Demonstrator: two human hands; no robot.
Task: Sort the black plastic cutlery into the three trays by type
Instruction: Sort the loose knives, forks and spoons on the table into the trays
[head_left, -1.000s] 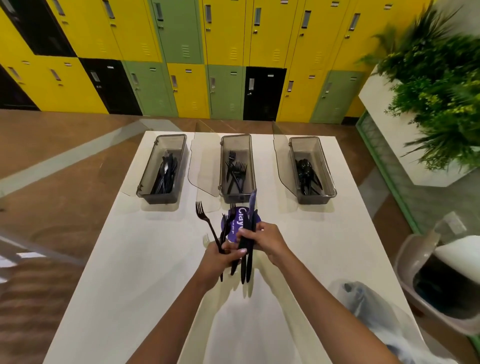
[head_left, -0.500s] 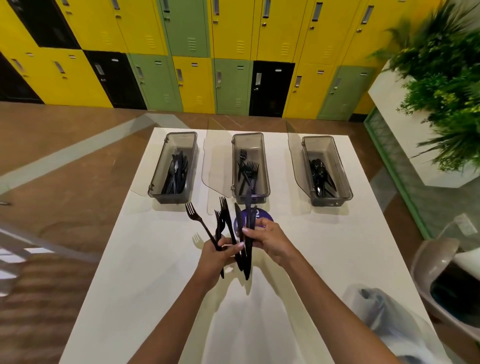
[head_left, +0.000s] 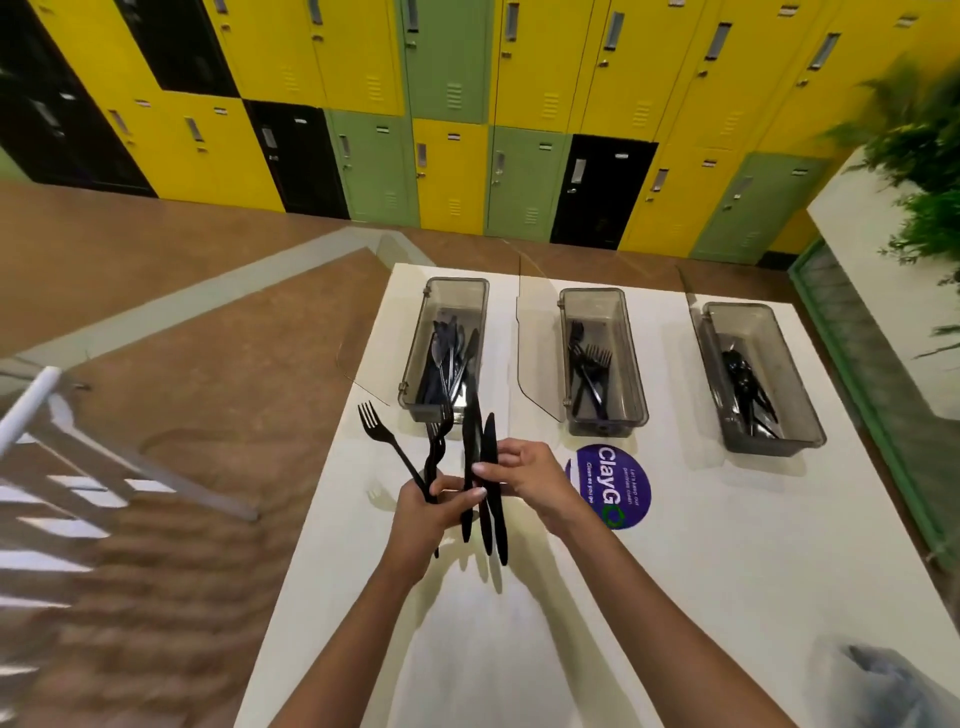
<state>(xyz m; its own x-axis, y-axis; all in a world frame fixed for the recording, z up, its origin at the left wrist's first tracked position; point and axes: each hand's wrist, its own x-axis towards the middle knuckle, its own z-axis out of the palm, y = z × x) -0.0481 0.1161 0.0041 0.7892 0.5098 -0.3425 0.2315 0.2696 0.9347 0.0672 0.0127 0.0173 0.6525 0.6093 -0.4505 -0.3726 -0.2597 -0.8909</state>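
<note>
Three smoky clear trays stand in a row at the far side of the white table (head_left: 727, 597): the left tray (head_left: 410, 395) holds knives, the middle tray (head_left: 636, 384) holds forks, the right tray (head_left: 800, 415) holds spoons. My left hand (head_left: 426, 512) grips a bunch of black forks (head_left: 382, 439), which fan upward. My right hand (head_left: 530, 475) pinches a few black knives (head_left: 480, 452), held upright beside the forks just in front of the left tray. Both hands touch over the table's left part.
A round purple ClayGo sticker (head_left: 621, 486) lies on the table in front of the middle tray. Clear lids (head_left: 537, 358) lean beside the trays. A crumpled plastic bag (head_left: 893, 680) lies at the near right. The table's left edge is near my left hand; a white chair (head_left: 62, 426) stands on the floor.
Both hands with the cutlery have shifted left, from in front of the middle tray toward the left tray. The purple sticker, earlier behind the cutlery, now lies uncovered to the right.
</note>
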